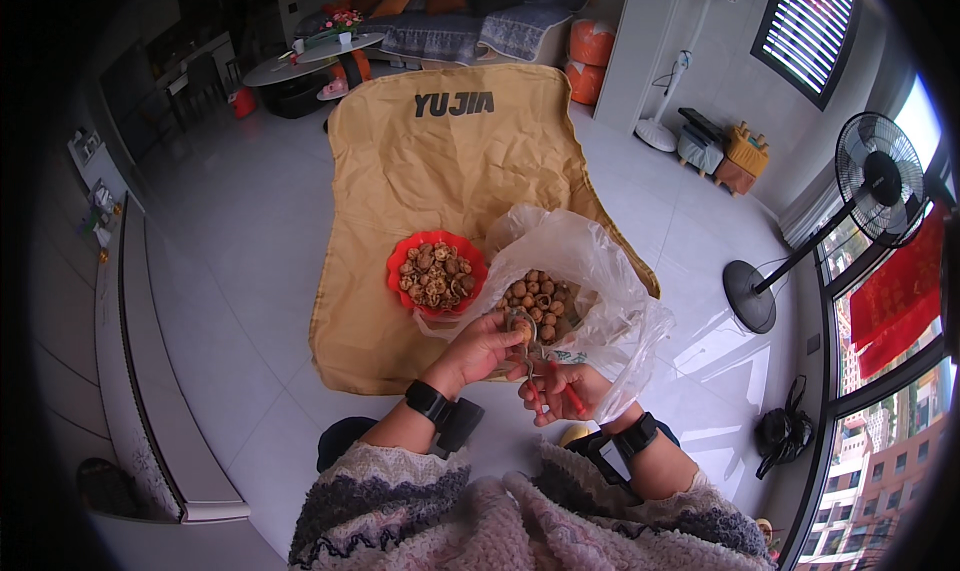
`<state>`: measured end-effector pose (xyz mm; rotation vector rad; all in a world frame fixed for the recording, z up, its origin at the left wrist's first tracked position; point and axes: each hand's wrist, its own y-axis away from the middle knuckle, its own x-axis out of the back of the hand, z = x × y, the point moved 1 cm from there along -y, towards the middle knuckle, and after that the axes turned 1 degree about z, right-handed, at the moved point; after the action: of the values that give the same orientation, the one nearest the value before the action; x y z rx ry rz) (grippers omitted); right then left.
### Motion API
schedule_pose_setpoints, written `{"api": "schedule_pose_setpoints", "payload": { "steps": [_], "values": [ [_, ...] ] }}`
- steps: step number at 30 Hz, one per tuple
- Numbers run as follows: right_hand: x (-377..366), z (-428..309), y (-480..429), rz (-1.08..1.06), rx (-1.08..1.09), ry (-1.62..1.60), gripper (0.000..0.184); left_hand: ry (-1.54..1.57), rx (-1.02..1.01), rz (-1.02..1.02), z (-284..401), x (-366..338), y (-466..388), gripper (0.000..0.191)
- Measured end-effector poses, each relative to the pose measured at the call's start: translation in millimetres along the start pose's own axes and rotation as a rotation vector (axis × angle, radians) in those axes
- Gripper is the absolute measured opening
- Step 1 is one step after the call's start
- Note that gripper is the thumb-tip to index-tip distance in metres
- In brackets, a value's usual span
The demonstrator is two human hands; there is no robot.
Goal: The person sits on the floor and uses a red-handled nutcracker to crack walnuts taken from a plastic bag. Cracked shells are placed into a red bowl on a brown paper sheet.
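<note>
My left hand point(485, 348) holds a walnut point(522, 331) between thumb and fingers, inside the curved metal jaws of a nutcracker point(532, 351). The tool's red handles are in my right hand point(559, 392), its fingers around them. Just beyond my hands, whole walnuts point(536, 298) lie in an open translucent plastic bag point(600, 271), part of which drapes by my right forearm. A red scalloped bowl point(394, 272) left of the bag holds cracked walnuts and shells point(437, 274). Bowl and bag rest on a tan cloth point(457, 166).
The cloth, bearing black lettering, lies over a pale tiled floor point(247, 271). A black standing fan point(750, 297) is at the right by the windows. Small stools point(741, 158), a sofa point(450, 27) and a low round table point(289, 72) are farther back. A long low cabinet point(150, 361) runs along the left.
</note>
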<state>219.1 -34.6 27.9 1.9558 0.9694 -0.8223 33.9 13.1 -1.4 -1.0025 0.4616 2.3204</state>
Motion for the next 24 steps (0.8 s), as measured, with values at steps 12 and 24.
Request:
{"api": "schedule_pose_setpoints", "payload": {
  "steps": [12, 24],
  "values": [
    [-3.3, 8.0, -8.0, 0.035, -0.021, 0.024, 0.026, -0.137, -0.085, 0.05, -2.1, -0.6, -3.1, 0.015],
    [-2.6, 14.9, -11.2, 0.389, 0.113, 0.327, 0.022, -0.016, -0.046, -0.051, -1.8, 2.9, -1.9, 0.031]
  ]
}}
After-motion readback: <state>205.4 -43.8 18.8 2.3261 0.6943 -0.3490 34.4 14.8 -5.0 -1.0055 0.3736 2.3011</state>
